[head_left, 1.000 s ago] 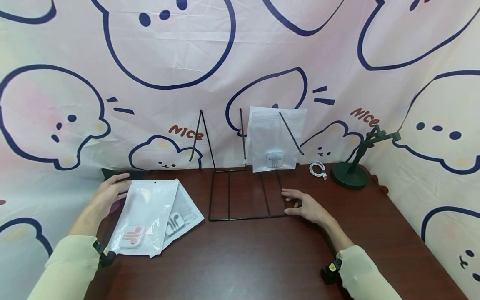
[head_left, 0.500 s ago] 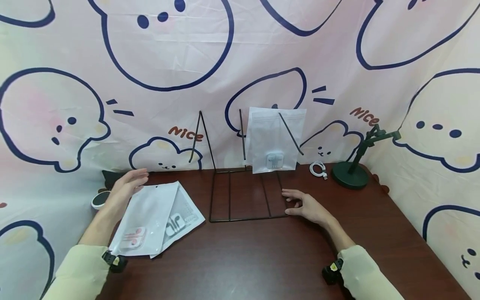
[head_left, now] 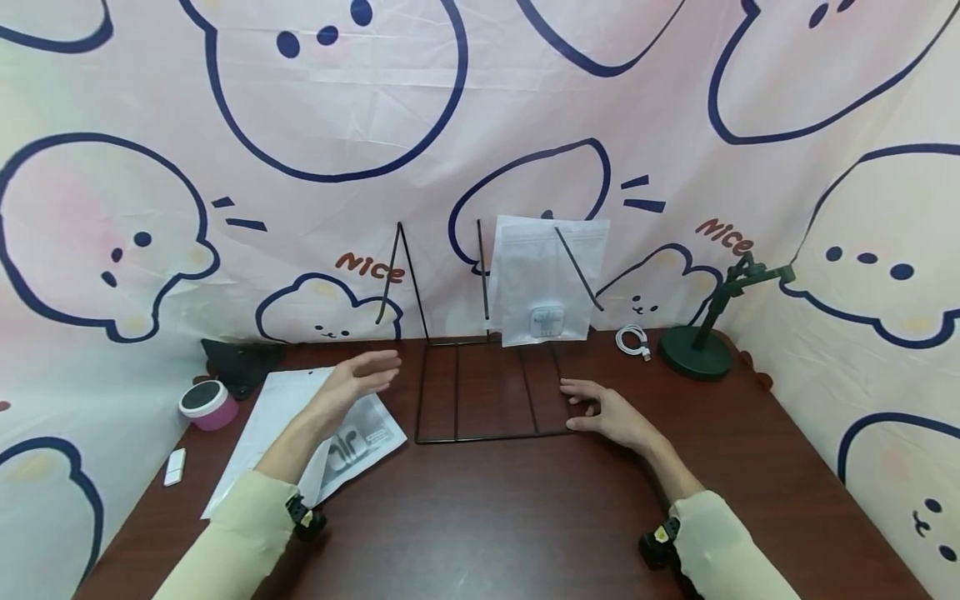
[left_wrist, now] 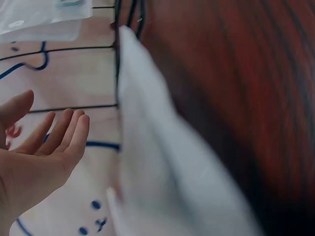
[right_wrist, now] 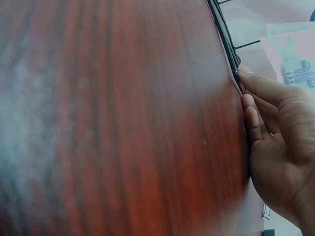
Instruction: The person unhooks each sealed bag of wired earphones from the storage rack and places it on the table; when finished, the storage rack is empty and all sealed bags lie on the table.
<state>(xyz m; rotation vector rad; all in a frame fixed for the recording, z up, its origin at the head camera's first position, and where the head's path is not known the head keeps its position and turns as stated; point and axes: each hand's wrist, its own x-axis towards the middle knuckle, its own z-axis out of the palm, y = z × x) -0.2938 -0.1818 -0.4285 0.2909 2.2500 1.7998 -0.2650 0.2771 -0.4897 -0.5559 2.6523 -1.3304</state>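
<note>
My left hand (head_left: 341, 398) is raised over two flat pouches, its fingers extended and holding nothing. Beneath it lie a white pouch (head_left: 258, 433) and a translucent pouch (head_left: 375, 437) showing white earphones. A black wire rack (head_left: 480, 440) stands at mid-table with several upright prongs. My right hand (head_left: 609, 415) is at its front right corner; in the right wrist view, the thumb and fingers of this hand (right_wrist: 290, 132) pinch the wire. On the rack's right side hangs a white zip pouch (head_left: 517, 279) with a small earphone case low inside.
At the left are a pink tub (head_left: 212, 406), a small white stick (head_left: 175, 467) and a black item (head_left: 240, 365). A coiled white cable (head_left: 633, 342) and a green stand (head_left: 693, 354) are at the right back. Printed cloth walls (head_left: 150, 375) edge the table.
My left hand has moved right from beside the black item to over the pouches, near the rack, uncovering the pink tub and white stick. My right hand stays at the rack's corner.
</note>
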